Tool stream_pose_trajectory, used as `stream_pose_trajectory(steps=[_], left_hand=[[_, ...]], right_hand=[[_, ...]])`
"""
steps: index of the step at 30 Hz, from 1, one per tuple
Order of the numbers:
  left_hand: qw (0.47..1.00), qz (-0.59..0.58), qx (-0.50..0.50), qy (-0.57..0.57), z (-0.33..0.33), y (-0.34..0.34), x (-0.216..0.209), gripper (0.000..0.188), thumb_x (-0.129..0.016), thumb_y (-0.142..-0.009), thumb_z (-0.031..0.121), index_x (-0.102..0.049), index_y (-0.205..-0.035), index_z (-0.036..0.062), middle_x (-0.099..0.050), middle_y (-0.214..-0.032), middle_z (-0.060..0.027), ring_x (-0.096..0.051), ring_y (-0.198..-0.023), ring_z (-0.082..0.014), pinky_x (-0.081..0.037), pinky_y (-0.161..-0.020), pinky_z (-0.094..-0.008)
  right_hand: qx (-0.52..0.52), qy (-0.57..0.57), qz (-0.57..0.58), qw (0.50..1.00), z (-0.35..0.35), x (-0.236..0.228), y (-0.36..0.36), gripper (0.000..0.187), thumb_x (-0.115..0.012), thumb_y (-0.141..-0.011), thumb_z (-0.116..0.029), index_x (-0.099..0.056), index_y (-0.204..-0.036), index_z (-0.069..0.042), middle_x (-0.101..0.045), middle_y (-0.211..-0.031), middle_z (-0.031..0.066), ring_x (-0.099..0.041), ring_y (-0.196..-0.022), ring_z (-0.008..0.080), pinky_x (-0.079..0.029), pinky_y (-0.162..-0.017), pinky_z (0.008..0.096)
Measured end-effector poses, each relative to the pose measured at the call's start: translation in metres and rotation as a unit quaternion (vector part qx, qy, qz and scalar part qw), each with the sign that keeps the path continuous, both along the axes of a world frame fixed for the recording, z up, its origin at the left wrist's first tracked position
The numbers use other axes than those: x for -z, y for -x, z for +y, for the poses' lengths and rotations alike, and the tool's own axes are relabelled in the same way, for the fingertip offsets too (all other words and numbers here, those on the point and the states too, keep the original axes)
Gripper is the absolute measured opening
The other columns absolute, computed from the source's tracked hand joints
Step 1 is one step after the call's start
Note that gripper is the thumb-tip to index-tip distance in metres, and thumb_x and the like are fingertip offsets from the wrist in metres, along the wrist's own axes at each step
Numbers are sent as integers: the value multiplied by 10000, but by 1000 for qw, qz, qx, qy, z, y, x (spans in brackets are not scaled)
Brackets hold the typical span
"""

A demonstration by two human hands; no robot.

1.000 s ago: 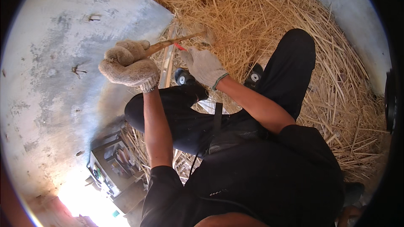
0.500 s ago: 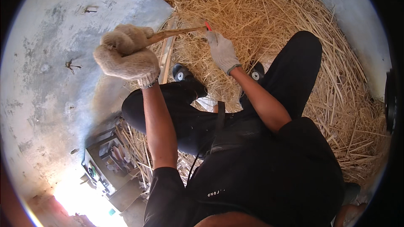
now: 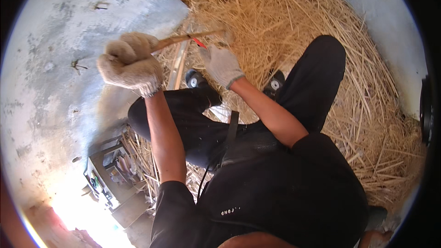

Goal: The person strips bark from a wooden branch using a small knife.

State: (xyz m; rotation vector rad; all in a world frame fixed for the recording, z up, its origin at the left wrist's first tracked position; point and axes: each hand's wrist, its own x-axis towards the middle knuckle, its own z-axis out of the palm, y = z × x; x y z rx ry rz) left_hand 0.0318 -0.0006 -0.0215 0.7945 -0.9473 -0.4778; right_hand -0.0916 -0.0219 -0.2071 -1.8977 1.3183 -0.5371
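My gloved left hand [image 3: 131, 63] is closed around one end of a tan stick [image 3: 193, 35], raised near the wall at the left. The stick points to the right above the straw. My right hand [image 3: 221, 65], also in a knitted glove, is closed on a small tool with a red part [image 3: 199, 42]. That red part meets the stick about midway along its visible length. A short dark tip seems to lie against the stick, but the tool's kind does not show. The glove hides the rest of the tool.
Loose straw [image 3: 275, 9] covers the floor ahead and to the right. Pale wooden strips [image 3: 178, 66] lie behind the stick. A worn whitish wall [image 3: 50, 64] rises at the left. An open-fronted wooden cabinet [image 3: 115, 179] with small items stands at lower left, near bright light.
My right hand and the red tool have moved left along the stick, from near its far end to about its middle. My left hand has shifted slightly left and down.
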Motion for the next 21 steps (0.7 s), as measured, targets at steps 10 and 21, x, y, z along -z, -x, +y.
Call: stream_pose_trajectory(steps=[10, 21], left_hand=[[996, -28, 87, -27, 1, 8, 1, 500, -443, -918, 481, -442, -594, 101, -339, -528, -47, -311, -477, -213, -359, -485, -419], [987, -30, 155, -24, -12, 34, 3, 498, -396, -912, 496, -440, -589, 120, -349, -504, -53, -285, -446, -196, -347, -468, -410]], right_hand=[[76, -46, -115, 989, -12, -20, 46, 615, -379, -1022, -539, -597, -1182, 13, -656, -832, 329, -662, -809, 496, -520, -683, 547], [-8, -110, 127, 986, -35, 202, 54, 545, -335, -1050, -416, -665, -1137, 9, -691, -1007, 267, -679, -902, 434, -535, -734, 502]])
